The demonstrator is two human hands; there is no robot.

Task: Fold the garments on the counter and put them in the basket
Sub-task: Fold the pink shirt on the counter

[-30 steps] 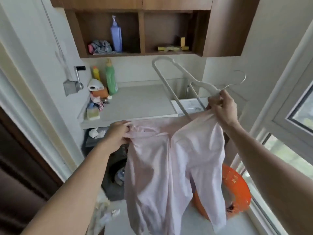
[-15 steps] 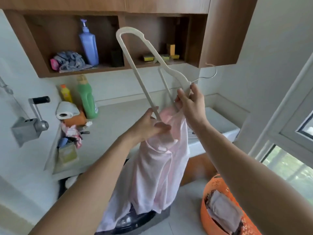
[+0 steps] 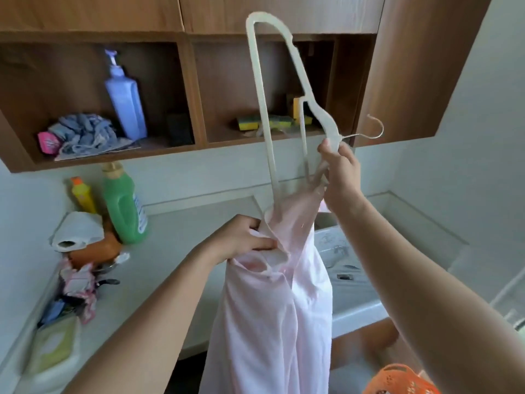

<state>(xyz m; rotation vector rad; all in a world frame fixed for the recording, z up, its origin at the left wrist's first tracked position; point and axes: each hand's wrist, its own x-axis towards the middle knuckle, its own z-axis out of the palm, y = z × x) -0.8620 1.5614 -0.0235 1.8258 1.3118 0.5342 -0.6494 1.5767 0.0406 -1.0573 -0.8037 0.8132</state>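
A pale pink garment (image 3: 272,322) hangs in front of me over the counter's edge. My left hand (image 3: 244,240) grips its collar. My right hand (image 3: 339,172) holds the neck of a white plastic hanger (image 3: 272,89), just under its metal hook. The hanger stands almost upright, one arm high in front of the cupboard, the other arm still inside the garment's top. The orange basket (image 3: 397,379) shows only as a rim at the bottom right, under my right forearm.
The grey counter (image 3: 181,231) carries a green bottle (image 3: 123,206), a yellow bottle (image 3: 83,194), a paper roll (image 3: 76,231) and small clutter along its left side. Open wooden shelves (image 3: 184,92) hold a purple pump bottle, rags and sponges. A white sink (image 3: 349,280) lies behind the garment.
The hanger has swung up to near vertical and slid mostly out of the garment. My left hand moved to the collar and dropped lower; the garment now hangs bunched and narrow.
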